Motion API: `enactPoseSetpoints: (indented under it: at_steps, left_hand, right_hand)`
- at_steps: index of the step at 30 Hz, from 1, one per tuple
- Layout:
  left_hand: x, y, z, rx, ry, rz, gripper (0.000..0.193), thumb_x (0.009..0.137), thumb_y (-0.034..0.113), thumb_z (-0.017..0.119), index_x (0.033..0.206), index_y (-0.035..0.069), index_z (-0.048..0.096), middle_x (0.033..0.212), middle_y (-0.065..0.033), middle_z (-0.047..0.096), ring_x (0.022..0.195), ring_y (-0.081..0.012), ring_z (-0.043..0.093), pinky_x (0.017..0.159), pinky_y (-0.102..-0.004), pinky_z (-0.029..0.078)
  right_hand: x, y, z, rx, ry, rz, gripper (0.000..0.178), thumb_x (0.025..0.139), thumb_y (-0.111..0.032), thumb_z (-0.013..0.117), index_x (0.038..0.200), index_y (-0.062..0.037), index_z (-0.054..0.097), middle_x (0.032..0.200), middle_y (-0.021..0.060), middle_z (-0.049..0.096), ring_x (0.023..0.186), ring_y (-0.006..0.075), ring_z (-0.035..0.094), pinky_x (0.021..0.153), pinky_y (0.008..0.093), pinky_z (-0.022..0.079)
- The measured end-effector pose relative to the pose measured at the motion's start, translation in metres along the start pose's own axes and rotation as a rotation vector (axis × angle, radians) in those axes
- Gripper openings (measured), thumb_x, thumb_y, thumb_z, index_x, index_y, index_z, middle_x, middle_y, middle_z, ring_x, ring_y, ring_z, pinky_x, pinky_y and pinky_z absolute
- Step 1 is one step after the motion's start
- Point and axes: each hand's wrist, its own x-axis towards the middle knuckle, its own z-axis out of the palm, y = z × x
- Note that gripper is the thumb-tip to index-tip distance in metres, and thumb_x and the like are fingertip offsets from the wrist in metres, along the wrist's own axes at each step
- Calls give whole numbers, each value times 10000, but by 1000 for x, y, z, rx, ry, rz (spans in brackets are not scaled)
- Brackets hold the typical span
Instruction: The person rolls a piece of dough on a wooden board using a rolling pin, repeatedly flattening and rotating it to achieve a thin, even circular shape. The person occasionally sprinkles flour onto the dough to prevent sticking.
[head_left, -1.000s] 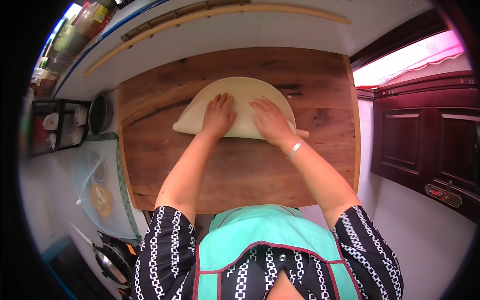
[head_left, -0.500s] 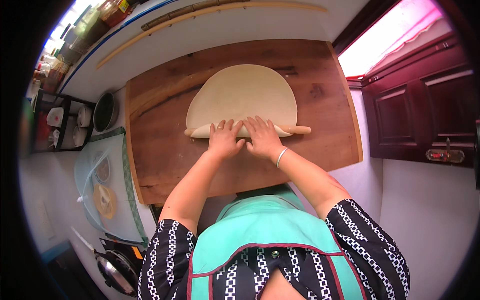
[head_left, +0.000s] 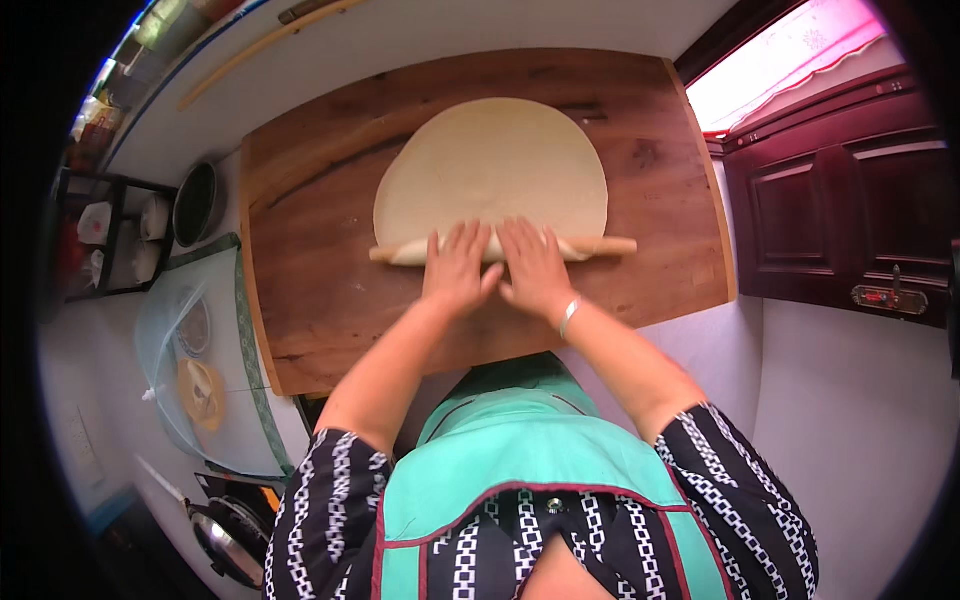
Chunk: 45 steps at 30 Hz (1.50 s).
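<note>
I judge this the rolling-out step. My left hand (head_left: pixel 458 268) and right hand (head_left: pixel 535 268) lie flat, fingers spread, side by side and almost touching, pressing on the rolling pin (head_left: pixel 600 246) with the near edge of the dough sheet (head_left: pixel 495 165) wrapped over it, mid-way across the wooden board (head_left: pixel 320 290). Next calls for an even push away, both palms sharing pressure. Against half a second ago, the hands sit closer together and the dough looks rounder and wider.
</note>
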Motion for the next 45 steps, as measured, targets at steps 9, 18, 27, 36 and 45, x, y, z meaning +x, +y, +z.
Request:
enactPoseSetpoints:
  at_steps: [9, 18, 27, 36, 45]
  left_hand:
    - [71, -69, -21, 64, 11, -123, 626, 919, 372, 513, 1433, 52, 355, 1526, -146, 309, 1410, -337, 275, 1118, -513, 261]
    - [67, -74, -22, 128, -119, -81, 538, 913, 236, 486, 1408, 58, 374, 1495, -116, 370, 1374, -335, 349, 1079, -455, 360]
    - [70, -65, -22, 182, -35, -30, 453, 835, 63, 495, 1287, 40, 477, 1378, -129, 501, 1253, -405, 482, 992, -451, 444]
    - [94, -102, -27, -363, 191, -496, 296, 798, 102, 621, 1091, 76, 648, 1108, -132, 664, 993, -255, 645, 846, -360, 509]
    - [112, -133, -2, -597, -60, -482, 190, 739, 171, 750, 856, 58, 652, 759, -76, 674, 714, -216, 639, 667, -341, 492]
  right_hand:
    - [8, -8, -17, -33, -132, 0, 831, 813, -422, 642, 1468, -61, 279, 1504, 113, 308, 1407, 270, 263, 1127, 509, 202]
    - [6, -6, -20, -18, -123, 3, 798, 806, -410, 643, 1447, -57, 322, 1470, 115, 357, 1387, 269, 294, 1120, 502, 211]
    - [5, -2, -18, -21, -126, -9, 798, 809, -397, 636, 1450, -52, 307, 1473, 118, 347, 1390, 272, 287, 1119, 500, 212]
    - [6, 4, -19, 2, -108, 0, 788, 810, -364, 644, 1451, -57, 304, 1471, 121, 350, 1390, 277, 290, 1121, 504, 217]
    - [8, 2, -21, 46, -116, -22, 732, 829, -352, 626, 1438, -63, 338, 1452, 110, 373, 1373, 267, 316, 1113, 484, 233]
